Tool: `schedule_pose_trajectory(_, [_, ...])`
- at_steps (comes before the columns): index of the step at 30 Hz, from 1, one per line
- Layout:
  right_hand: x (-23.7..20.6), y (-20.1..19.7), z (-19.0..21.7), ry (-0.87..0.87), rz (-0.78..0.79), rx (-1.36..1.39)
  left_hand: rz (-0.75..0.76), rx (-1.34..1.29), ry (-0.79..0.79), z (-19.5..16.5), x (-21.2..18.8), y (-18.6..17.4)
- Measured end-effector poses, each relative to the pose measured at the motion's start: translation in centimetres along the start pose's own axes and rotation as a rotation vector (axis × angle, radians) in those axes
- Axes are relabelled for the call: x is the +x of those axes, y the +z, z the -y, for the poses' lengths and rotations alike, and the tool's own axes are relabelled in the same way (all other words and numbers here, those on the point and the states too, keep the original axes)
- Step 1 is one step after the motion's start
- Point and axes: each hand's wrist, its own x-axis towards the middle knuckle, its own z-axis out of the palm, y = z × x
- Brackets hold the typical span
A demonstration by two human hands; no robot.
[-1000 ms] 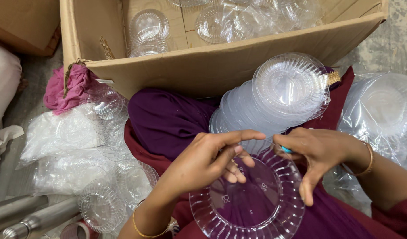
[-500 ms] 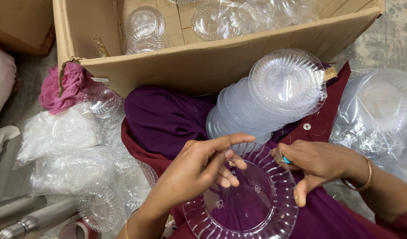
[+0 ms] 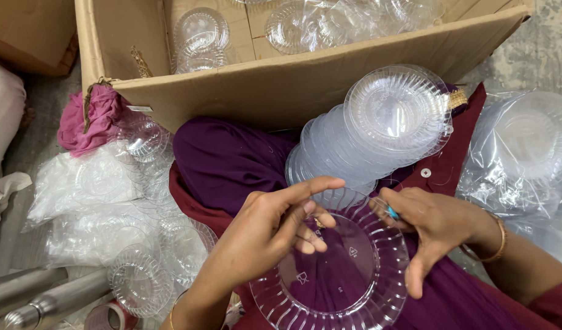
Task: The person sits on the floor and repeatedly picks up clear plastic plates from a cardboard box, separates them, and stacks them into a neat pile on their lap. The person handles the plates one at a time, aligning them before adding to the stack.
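A clear plastic plate (image 3: 336, 278) with a ribbed rim lies over the person's lap, on purple cloth (image 3: 232, 159), low in the middle of the view. The left hand (image 3: 266, 235) comes in from below and rests on the plate's near left edge; its forefinger stretches out straight toward the right while the other fingers (image 3: 308, 235) curl down onto the plate's flat centre. The right hand (image 3: 437, 223) holds the plate's far right rim, thumb pointing down over the edge, and pinches a small blue thing (image 3: 393, 213) between its fingertips; what that is cannot be told. A thin gold bangle (image 3: 499, 238) sits on the right wrist.

Just behind the plate, a slanting stack of plates (image 3: 379, 131) leans against an open cardboard box (image 3: 305, 79) that holds more clear dishes. To the right lies a bagged bundle of plates (image 3: 525, 146). To the left are plastic bags (image 3: 91, 183) and loose small clear bowls (image 3: 140, 281), with a pink rag (image 3: 88, 119) by the box corner.
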Motion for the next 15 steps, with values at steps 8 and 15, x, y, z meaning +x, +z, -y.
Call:
schedule_pose_trajectory(8, [-2.7,1.8,0.3,0.09,-0.02,-0.097,-0.021,-0.01,0.03,0.7,-0.6,0.4])
schedule_pose_trajectory(15, [-3.1,2.9,0.6,0.111,-0.032,-0.16,-0.074,0.037,0.03,0.6,-1.0,0.1])
